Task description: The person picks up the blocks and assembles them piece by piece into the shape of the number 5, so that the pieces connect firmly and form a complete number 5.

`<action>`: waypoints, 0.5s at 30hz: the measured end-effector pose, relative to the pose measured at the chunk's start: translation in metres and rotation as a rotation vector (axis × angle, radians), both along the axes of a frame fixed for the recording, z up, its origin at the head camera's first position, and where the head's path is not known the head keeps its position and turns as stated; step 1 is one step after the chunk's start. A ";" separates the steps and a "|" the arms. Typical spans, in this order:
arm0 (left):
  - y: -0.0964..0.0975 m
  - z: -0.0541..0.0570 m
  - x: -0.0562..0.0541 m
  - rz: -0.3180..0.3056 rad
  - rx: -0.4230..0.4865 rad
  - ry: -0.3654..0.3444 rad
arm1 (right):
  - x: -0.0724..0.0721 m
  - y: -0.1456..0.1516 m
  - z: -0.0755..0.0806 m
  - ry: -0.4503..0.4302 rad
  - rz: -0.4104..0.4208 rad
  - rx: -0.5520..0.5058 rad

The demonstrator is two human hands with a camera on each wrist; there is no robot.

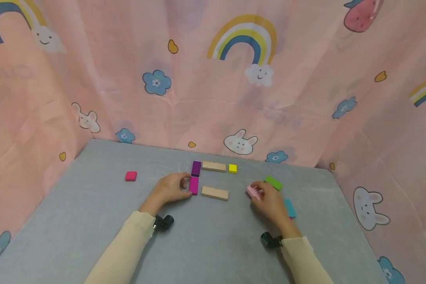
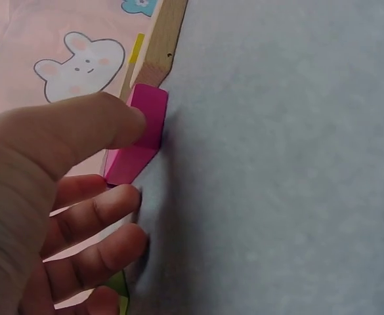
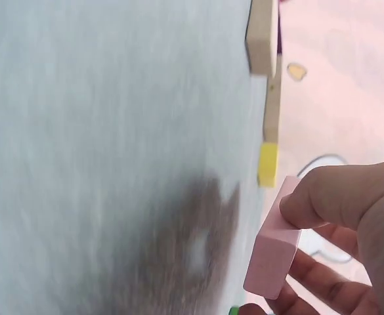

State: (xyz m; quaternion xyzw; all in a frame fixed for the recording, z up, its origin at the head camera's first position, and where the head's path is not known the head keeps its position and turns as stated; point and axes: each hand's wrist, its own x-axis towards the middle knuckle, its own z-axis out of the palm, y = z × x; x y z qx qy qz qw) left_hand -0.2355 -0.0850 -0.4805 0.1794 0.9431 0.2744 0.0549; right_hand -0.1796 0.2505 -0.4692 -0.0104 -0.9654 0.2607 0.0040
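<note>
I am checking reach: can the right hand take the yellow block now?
Probably not at once: the right hand holds the pink block, so its fingers look busy, though otherwise the way to the yellow block looks free.

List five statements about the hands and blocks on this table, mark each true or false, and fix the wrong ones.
1. The right hand pinches a light pink block. True.
2. The left hand touches the magenta block. True.
3. Both hands are on the same block. False: the right hand has the light pink block, the left hand the magenta block.
4. The yellow block lies to the right of the farther wooden block. True.
5. The magenta block lies to the right of the yellow block. False: it lies to the left.
</note>
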 end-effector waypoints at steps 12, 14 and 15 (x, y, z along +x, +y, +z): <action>0.000 0.004 -0.001 0.001 -0.025 -0.016 | 0.017 -0.028 0.002 0.024 0.026 -0.025; 0.001 0.004 -0.001 0.004 -0.027 -0.020 | 0.019 -0.033 0.000 0.022 0.028 -0.030; 0.001 0.004 -0.001 0.004 -0.026 -0.023 | 0.019 -0.035 -0.001 0.020 0.028 -0.036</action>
